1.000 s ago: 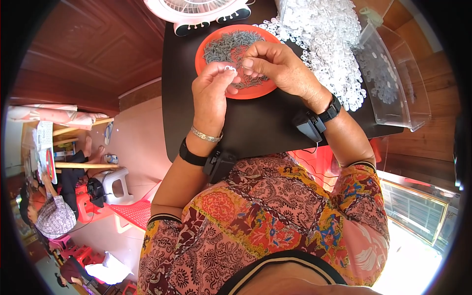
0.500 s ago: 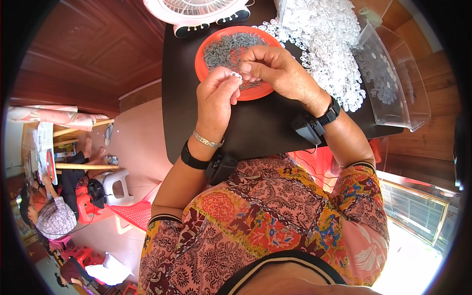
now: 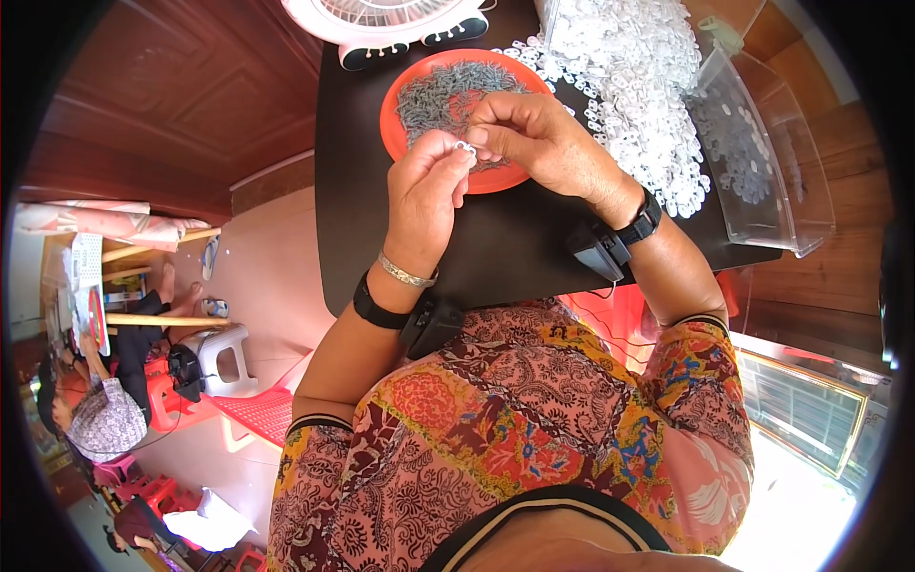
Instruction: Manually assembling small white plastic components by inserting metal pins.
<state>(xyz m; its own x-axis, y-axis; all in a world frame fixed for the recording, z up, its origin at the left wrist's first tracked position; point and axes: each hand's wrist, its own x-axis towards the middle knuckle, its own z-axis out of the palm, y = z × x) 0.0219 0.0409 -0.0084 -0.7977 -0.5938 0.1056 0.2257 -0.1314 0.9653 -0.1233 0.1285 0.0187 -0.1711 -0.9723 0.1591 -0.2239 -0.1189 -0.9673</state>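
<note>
My left hand [image 3: 424,195] pinches a small white plastic piece with holes [image 3: 465,150] between thumb and forefinger, above the near part of a round orange-red basin [image 3: 388,124]. My right hand [image 3: 548,148] meets it from the right, thumb and forefinger pressed together at the white piece's edge. Whatever those right fingertips grip is hidden or too small to name. Many thin grey screw-like pieces [image 3: 424,97] lie in the basin. To its right is a big heap of similar white plastic pieces [image 3: 648,119].
All this stands on a dark table [image 3: 367,238]. A white fan [image 3: 381,24] is at the far edge, and a clear plastic bin [image 3: 762,181] at the right with some white pieces inside. Far left, another person [image 3: 110,415] sits near a red chair [image 3: 257,415].
My left hand has shifted slightly right with the white piece, closer to my right fingertips. My right hand has hardly moved.
</note>
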